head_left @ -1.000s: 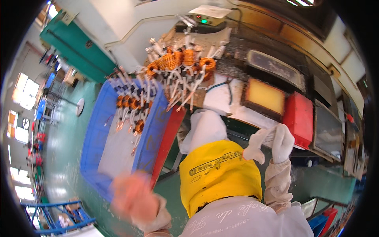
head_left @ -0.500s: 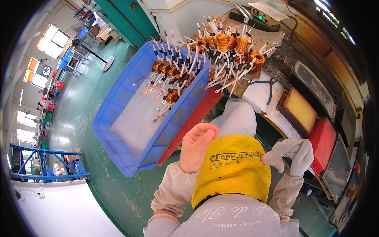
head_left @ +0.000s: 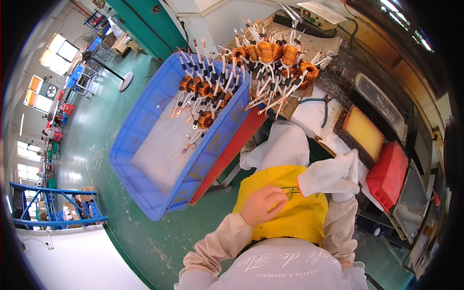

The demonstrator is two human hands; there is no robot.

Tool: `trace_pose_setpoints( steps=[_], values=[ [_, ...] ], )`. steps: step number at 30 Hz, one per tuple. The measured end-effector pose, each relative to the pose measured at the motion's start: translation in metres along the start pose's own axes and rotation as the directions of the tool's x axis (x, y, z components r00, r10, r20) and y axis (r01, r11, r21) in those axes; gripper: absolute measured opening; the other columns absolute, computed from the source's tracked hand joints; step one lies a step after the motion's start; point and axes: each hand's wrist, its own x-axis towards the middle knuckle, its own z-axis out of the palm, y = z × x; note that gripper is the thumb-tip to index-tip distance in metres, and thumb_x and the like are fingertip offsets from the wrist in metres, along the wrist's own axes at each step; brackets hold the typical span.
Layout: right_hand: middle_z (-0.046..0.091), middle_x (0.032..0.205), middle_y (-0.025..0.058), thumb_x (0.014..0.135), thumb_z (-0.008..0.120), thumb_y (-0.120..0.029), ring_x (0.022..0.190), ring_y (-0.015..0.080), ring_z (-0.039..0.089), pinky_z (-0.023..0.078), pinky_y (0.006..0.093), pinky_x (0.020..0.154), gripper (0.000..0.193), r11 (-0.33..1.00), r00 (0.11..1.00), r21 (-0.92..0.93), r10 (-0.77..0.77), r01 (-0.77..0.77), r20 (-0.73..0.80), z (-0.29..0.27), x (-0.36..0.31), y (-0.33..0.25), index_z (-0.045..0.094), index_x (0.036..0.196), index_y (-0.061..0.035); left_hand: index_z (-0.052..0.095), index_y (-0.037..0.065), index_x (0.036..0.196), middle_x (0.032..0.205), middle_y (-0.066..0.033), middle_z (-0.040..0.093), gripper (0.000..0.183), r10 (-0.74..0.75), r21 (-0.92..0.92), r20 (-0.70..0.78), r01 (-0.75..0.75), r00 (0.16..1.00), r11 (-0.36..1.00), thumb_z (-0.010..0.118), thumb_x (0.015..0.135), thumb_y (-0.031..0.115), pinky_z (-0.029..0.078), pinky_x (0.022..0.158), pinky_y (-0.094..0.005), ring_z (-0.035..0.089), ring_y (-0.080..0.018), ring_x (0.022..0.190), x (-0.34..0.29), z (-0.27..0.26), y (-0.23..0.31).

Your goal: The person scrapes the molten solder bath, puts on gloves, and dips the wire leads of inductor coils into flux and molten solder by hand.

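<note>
My left hand (head_left: 264, 206) is bare and held over the yellow apron (head_left: 252, 189) on my lap. Its fingers are loosely bent, the thumb stands apart, and nothing shows in it. To its right, my right hand (head_left: 349, 182) wears a white knit glove and grips a second, loose white glove (head_left: 320, 176). The loose glove's orange-edged cuff points toward my left hand. Where the two white gloves overlap, the fingers of my right hand are partly hidden.
A blue bin (head_left: 141, 166) at left holds several copper-wound coils (head_left: 205, 120) with white leads. More coils (head_left: 267, 52) are heaped on the bench beyond. Pliers (head_left: 326, 112), a framed yellow block (head_left: 364, 134) and a red container (head_left: 388, 176) lie to the right.
My left hand has lowered and moved right, from beside the apron to over it. My right hand has moved up and left; the loose glove's cuff now spreads toward my left hand.
</note>
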Motion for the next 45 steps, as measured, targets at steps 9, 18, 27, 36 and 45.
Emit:
trace_pose_setpoints(
  steps=[9, 18, 27, 36, 45],
  values=[
    [0.062, 0.105, 0.0084, 0.104, 0.043, -0.039, 0.1, 0.0251, 0.064, 0.055, 0.0396, 0.085, 0.025, 0.847, 0.729, 0.14, 0.344, -0.512, 0.592, 0.021, -0.022, 0.061, 0.05, 0.11, -0.0154, 0.062, 0.001, 0.12, 0.122, -0.0145, 0.061, 0.044, 0.043, 0.217, -0.222, 0.007, 0.974, 0.976, 0.078, 0.08, 0.009, 0.052, 0.088, -0.038, 0.063, -0.0311, 0.106, -0.011, 0.016, 0.004],
    [0.065, 0.11, 0.0078, 0.1, 0.054, -0.029, 0.102, 0.0238, 0.065, 0.052, 0.0359, 0.087, 0.027, 0.743, 0.687, -0.279, 0.669, -0.609, 0.282, 0.057, -0.065, 0.089, 0.055, 0.121, -0.0108, 0.056, 0.005, 0.094, 0.094, -0.005, 0.063, 0.007, -0.629, -0.491, -0.567, 0.395, 0.531, 0.776, 0.061, 0.096, 0.009, 0.047, 0.076, -0.0268, 0.058, -0.0123, 0.083, -0.05, -0.022, -0.006],
    [0.066, 0.087, 0.013, 0.087, 0.067, -0.036, 0.083, 0.0351, 0.065, 0.052, 0.045, 0.074, 0.026, 0.356, 0.441, -0.604, 0.441, 0.713, 0.781, 0.088, -0.091, 0.075, 0.066, 0.092, -0.0103, 0.048, -0.006, 0.137, 0.11, -0.0058, 0.061, 0.044, -0.853, -0.541, -0.271, 0.662, 0.446, 0.518, 0.048, 0.105, 0.025, 0.047, 0.08, -0.0263, 0.056, -0.0117, 0.095, -0.081, -0.067, -0.014],
    [0.062, 0.076, 0.0113, 0.087, 0.063, -0.033, 0.07, 0.0327, 0.065, 0.051, 0.0444, 0.063, 0.024, 0.101, 0.426, -0.506, 0.415, 0.857, 0.804, 0.083, -0.101, 0.086, 0.062, 0.081, -0.0102, 0.032, -0.012, 0.146, 0.151, -0.0169, 0.039, 0.053, -0.726, -0.632, 0.049, 0.584, 0.686, 0.51, 0.043, 0.106, 0.022, 0.029, 0.115, -0.0357, 0.04, -0.0256, 0.137, -0.059, -0.025, 0.013],
    [0.059, 0.065, 0.0046, 0.079, 0.063, -0.024, 0.059, 0.022, 0.063, 0.049, 0.0371, 0.058, 0.015, 0.123, 0.076, -0.135, 0.393, 0.983, 0.916, 0.085, -0.119, 0.084, 0.061, 0.071, -0.012, 0.038, -0.009, 0.145, 0.142, -0.02, 0.051, 0.053, -0.647, -0.334, 0.128, 0.647, 0.751, 0.685, 0.046, 0.1, 0.018, 0.038, 0.11, -0.0311, 0.05, -0.0261, 0.131, 0.0, -0.014, -0.062]
  ],
)
